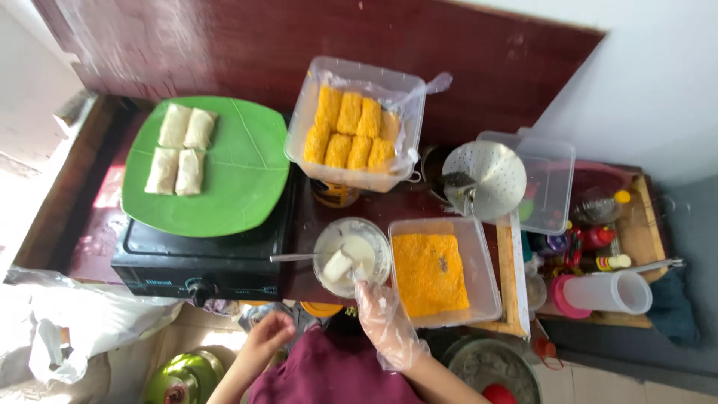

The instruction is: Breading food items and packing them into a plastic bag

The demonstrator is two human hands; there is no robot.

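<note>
The gloved right hand (385, 322) touches the batter bowl (351, 256) (a pale roll (337, 265) inside), fingers loose, holding nothing; the bare left hand (268, 334) hangs half-curled, empty

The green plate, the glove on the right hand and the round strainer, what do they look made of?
The green leaf-shaped plate looks like glossy moulded plastic or melamine, with soft sheen and pressed veins. The thin clear glove on the right hand seems disposable plastic film, see-through and wrinkled. The round perforated strainer appears to be dull silvery metal, dotted with holes.
</note>
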